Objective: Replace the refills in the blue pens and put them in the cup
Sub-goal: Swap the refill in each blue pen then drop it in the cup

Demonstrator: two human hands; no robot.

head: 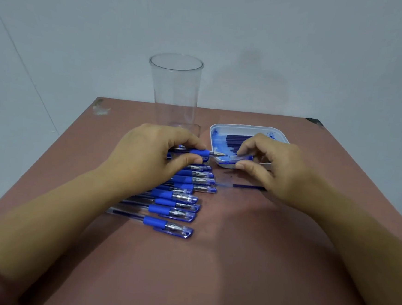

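Your left hand (151, 153) pinches an uncapped blue pen (198, 152) at its grip; your right hand (273, 165) pinches the clear cap (242, 158), just off the tip. The cup (176, 90) stands empty beyond your left fingers (191, 140). Risk: exposed tip smears ink; the loose refill (247, 187) below your right fingers may roll away.

My left hand (147, 153) sat palm-down, thumb and forefinger pinching a pen (198, 152) at its grip. My right hand (273, 167) faced it, thumb and forefinger pinching the cap (241, 158). My forearms reached in from the near left and near right, angling together.
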